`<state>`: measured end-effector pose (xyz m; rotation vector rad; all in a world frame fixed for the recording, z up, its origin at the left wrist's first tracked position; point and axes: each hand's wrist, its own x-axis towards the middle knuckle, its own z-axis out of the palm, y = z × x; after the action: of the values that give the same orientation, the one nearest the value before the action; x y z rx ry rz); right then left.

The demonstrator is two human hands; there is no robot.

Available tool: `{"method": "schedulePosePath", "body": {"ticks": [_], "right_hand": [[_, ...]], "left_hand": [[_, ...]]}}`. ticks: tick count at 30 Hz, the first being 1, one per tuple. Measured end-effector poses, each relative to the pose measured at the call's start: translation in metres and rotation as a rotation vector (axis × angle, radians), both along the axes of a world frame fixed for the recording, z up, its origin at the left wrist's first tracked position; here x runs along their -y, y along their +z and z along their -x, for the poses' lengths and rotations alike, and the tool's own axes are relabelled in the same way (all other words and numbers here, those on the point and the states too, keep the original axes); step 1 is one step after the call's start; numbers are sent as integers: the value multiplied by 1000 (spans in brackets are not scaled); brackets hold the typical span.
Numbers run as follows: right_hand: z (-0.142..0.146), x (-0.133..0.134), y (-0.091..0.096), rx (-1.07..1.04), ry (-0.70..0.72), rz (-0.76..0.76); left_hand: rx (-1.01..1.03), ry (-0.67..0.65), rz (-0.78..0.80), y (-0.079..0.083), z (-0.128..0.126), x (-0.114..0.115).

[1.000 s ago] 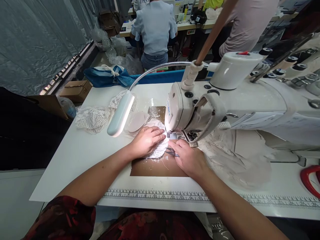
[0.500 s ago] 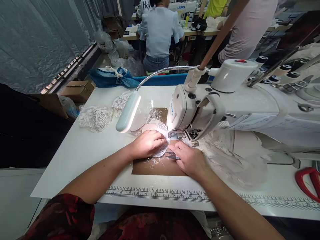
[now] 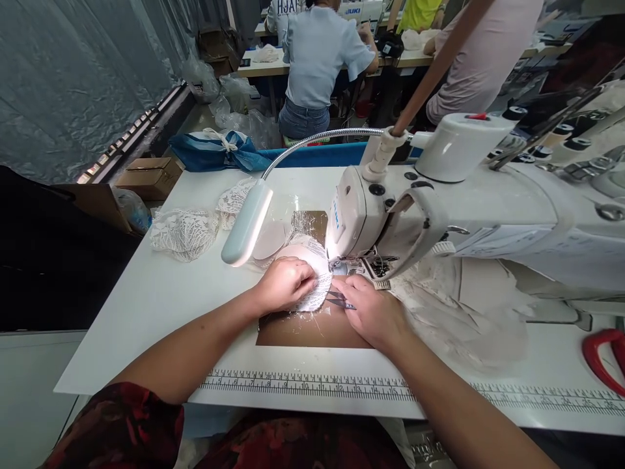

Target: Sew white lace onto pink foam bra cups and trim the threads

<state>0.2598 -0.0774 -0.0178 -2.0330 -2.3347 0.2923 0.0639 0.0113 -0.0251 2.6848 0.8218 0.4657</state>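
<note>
Under the presser foot of a white sewing machine (image 3: 359, 202) lies a round lace-covered pad (image 3: 315, 301), pale pink on its upper part. My left hand (image 3: 287, 284) rests on the pad with its fingers curled, gripping its lace near the middle. My right hand (image 3: 368, 307) is closed around small thread snips (image 3: 336, 299), whose dark blades point left towards the pad's edge. The fingertips of this hand are just in front of the needle area. Beneath both hands is a brown plate (image 3: 312, 332) with loose thread ends scattered on it.
A lamp (image 3: 248, 221) on a bendy neck hangs left of the machine head. White lace pieces (image 3: 184, 233) lie at the table's left. Sheer fabric (image 3: 459, 319) is heaped on the right, near red-handled scissors (image 3: 603, 358). A printed ruler (image 3: 312, 384) runs along the front edge.
My left hand has shifted slightly, and more of the pad's lower lace edge shows. The snips' blades are more visible. In the background a seated person has leaned to the right.
</note>
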Motion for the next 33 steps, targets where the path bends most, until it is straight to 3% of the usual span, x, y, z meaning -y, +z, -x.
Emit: {"method": "schedulePosePath", "body": {"ticks": [14,22,28,33], "right_hand": [[-7,-4,-6,-27,166,4],[-3,-6,-3,-7,116,1],[0,-3,2,118,129,17],[2,-1,3,161,134,17]], "left_hand": [[-18,-46,-48,0,3,-1],[-78,-115,-124,-2,5,-4],[-197,-220,-277,-6,8,-8],[-263,-244,-297,-1,8,-5]]}}
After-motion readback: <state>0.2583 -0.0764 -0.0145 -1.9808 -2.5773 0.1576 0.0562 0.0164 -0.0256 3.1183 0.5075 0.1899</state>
